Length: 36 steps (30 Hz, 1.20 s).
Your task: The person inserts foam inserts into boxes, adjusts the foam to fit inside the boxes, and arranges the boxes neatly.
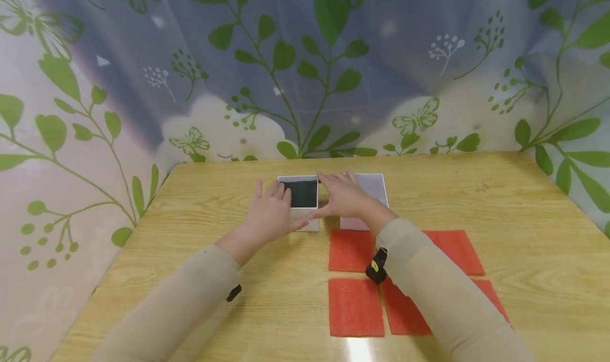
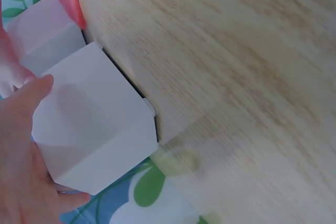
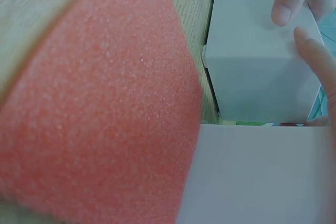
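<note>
A small white box [image 1: 305, 213] with its open top up stands near the back middle of the table, a black sheet [image 1: 303, 194] lying inside. My left hand [image 1: 269, 208] holds its left side, fingers over the rim and thumb along the front wall. From the right, my right hand [image 1: 347, 195] spans the same box, fingertips at the back corner and thumb on the front. Both thumbs come close together on the front wall in the right wrist view, where the white box [image 3: 257, 77] shows side on. The left wrist view shows fingers round the white box [image 2: 94, 114].
A second white box [image 1: 374, 187] with a pale interior stands just to the right, partly behind my right hand. Several red foam squares [image 1: 356, 307] lie in rows in front of it, some under the right forearm. A leaf-patterned curtain [image 1: 305, 87] hangs behind the wooden table [image 1: 200, 203].
</note>
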Each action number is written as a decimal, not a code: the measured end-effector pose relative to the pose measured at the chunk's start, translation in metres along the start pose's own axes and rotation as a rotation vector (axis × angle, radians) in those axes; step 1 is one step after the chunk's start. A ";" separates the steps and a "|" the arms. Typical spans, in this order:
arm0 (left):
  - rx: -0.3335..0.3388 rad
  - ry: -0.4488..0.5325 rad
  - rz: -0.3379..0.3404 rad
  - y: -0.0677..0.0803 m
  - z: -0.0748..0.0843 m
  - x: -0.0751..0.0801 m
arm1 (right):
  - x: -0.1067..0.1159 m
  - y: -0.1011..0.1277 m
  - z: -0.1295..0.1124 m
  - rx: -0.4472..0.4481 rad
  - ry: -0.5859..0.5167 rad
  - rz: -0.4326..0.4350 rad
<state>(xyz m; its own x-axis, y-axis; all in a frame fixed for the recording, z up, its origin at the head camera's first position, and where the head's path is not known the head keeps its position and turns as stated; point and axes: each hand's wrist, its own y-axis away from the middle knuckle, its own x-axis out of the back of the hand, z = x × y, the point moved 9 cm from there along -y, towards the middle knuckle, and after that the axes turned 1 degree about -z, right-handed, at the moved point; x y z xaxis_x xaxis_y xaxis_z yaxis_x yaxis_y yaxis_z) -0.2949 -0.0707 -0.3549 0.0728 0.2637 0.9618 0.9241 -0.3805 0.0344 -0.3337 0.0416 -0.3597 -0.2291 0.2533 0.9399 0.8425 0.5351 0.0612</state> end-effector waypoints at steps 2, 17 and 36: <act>0.005 0.014 -0.003 -0.002 0.000 -0.001 | 0.000 0.000 0.001 0.000 -0.003 0.003; -0.102 0.144 -0.029 -0.012 0.011 -0.004 | -0.002 -0.002 0.001 -0.002 -0.009 -0.007; -0.252 0.161 -0.012 -0.023 0.025 -0.002 | -0.001 0.000 0.000 -0.010 -0.003 -0.006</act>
<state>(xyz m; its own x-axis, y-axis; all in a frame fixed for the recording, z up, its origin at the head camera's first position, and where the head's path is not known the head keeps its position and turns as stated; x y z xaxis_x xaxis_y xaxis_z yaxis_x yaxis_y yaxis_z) -0.3072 -0.0406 -0.3644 -0.0164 0.1328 0.9910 0.8008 -0.5917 0.0926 -0.3336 0.0410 -0.3609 -0.2352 0.2523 0.9386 0.8460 0.5286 0.0699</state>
